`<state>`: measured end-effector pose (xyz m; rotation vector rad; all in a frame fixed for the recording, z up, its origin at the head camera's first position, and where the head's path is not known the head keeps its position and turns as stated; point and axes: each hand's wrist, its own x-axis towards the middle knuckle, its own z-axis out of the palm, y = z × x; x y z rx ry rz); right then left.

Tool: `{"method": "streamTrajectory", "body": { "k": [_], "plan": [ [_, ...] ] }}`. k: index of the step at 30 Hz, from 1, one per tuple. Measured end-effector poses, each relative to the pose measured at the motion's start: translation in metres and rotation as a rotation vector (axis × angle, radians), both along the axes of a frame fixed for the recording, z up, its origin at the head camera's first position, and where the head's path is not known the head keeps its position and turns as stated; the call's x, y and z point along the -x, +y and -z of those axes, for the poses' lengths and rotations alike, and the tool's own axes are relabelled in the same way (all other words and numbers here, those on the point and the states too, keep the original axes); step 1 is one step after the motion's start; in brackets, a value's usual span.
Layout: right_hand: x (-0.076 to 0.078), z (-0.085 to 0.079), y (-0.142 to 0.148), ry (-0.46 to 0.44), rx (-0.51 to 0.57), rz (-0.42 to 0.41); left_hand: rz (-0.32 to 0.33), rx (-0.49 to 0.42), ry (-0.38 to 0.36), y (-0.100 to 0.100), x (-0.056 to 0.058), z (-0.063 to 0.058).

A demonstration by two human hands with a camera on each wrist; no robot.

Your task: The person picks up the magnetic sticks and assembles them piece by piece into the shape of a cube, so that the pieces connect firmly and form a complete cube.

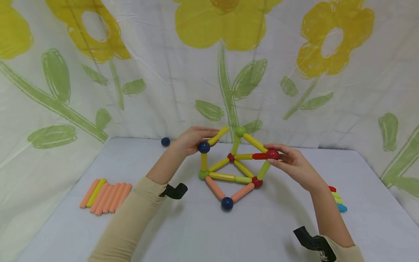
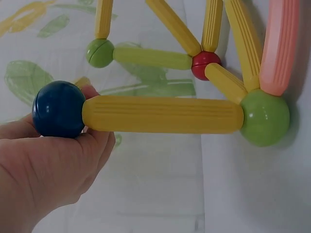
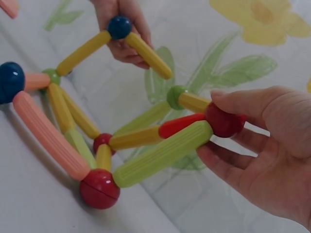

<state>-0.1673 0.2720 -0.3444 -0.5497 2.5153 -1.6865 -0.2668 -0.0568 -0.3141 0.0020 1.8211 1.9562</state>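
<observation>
A frame of coloured magnetic sticks and balls (image 1: pixel 222 177) stands mid-table. My left hand (image 1: pixel 191 141) holds the upper dark blue ball (image 2: pixel 58 109), which sits atop an upright yellow stick (image 2: pixel 163 114). Another yellow stick (image 3: pixel 149 56) juts from that ball along the fingers; its free end is apart from the upper green ball (image 1: pixel 240 131). On the other side, my right hand (image 3: pixel 272 145) pinches a red ball (image 3: pixel 224 119) between thumb and fingers. Yellow, red and light green sticks meet at this ball. A lower dark blue ball (image 1: pixel 227 203) joins two salmon sticks in front.
Salmon sticks and one yellow stick (image 1: pixel 96 193) lie in a row on the left. A loose dark blue ball (image 1: pixel 165 142) sits at the back edge. Red, green and blue pieces (image 1: pixel 340 208) lie partly behind the right forearm. A flowered cloth (image 1: pixel 157 72) hangs behind the table.
</observation>
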Motion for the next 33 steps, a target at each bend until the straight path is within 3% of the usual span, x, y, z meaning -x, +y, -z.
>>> {"method": "streamTrajectory", "body": {
  "k": [9,15,21,28,33],
  "plan": [
    [0.0,-0.001,-0.004,0.012,-0.015,-0.012,0.059,0.069,-0.005,0.011,-0.002,-0.004],
    [0.0,-0.001,-0.005,0.02,-0.025,-0.011,0.07,0.062,-0.034,0.011,0.0,-0.003],
    [-0.001,-0.002,-0.004,0.013,-0.025,-0.008,0.077,0.078,-0.007,0.008,-0.003,-0.001],
    [-0.007,-0.002,0.006,0.011,-0.049,0.009,0.064,0.027,0.027,-0.018,-0.012,0.005],
    [-0.016,0.001,0.023,0.031,-0.066,0.019,-0.026,-0.04,0.004,-0.053,-0.028,0.013]
  ]
}}
